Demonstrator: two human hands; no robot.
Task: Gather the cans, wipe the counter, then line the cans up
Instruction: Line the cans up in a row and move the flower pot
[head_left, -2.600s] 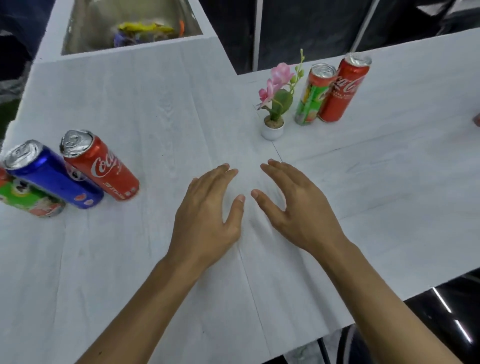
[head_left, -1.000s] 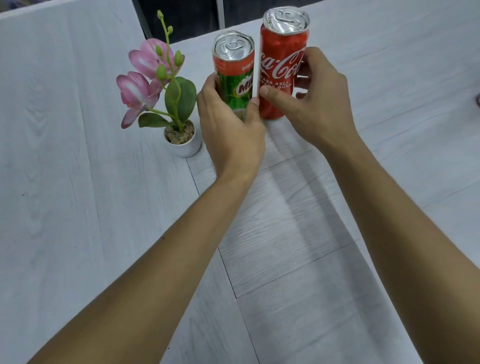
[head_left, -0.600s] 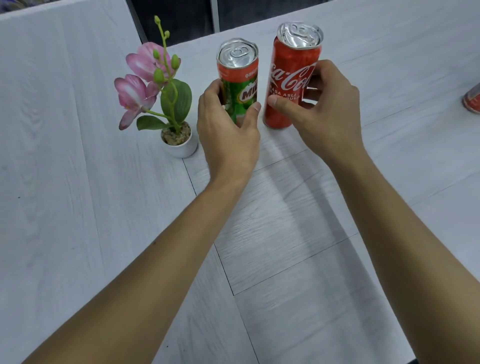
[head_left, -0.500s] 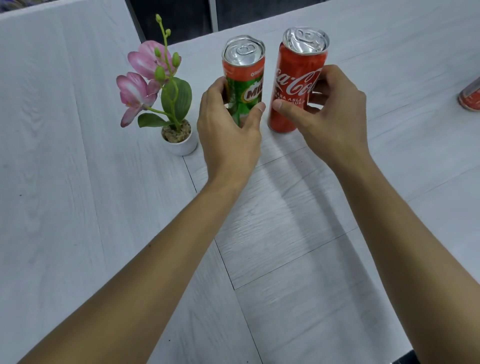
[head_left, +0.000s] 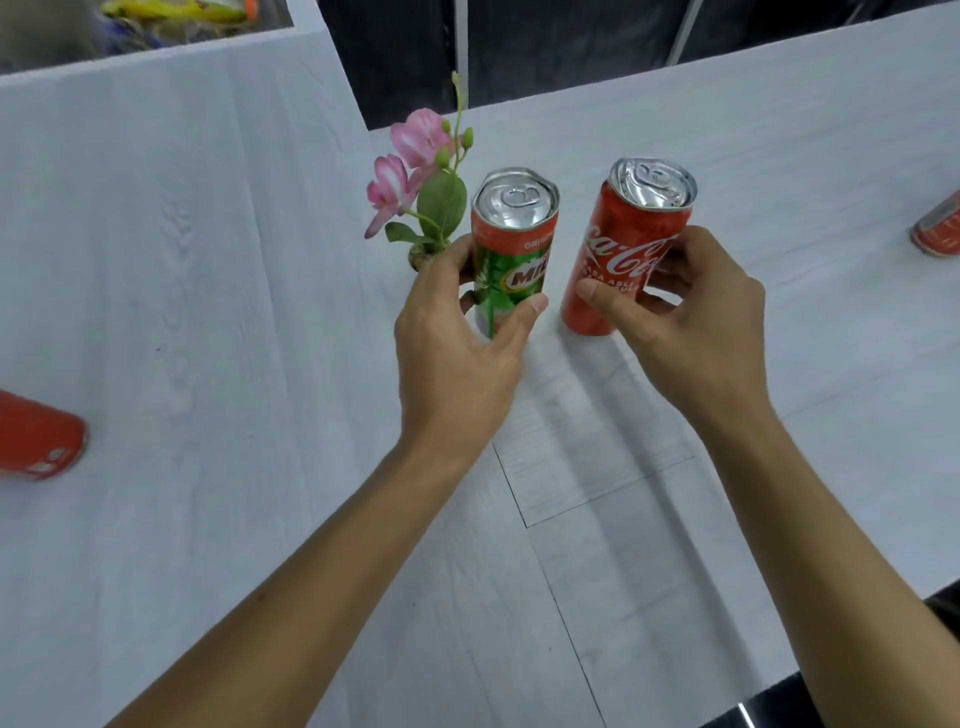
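A: What is at the left edge of the frame?
B: A red can (head_left: 39, 439) on the white counter (head_left: 234, 322), cut off by the frame edge. I cannot tell whether it stands or lies. A sink (head_left: 156, 54) occupies the upper left corner.

A: What is at centre?
B: A potted flower (head_left: 441, 202) with pink blooms, its pot mostly hidden behind the left hand (head_left: 457, 353). That hand grips the green can (head_left: 511, 249) low on its body, thumb in front and fingers behind. The can is upright, just right of the flower.

A: And right of centre?
B: The red cola can (head_left: 631, 244), upright and apart from the green can. The right hand (head_left: 696, 322) grips it around the lower half, thumb across the label. I cannot tell whether either can rests on the counter.

A: And the right edge?
B: Another red can (head_left: 937, 231), only partly in frame, well apart from both hands.
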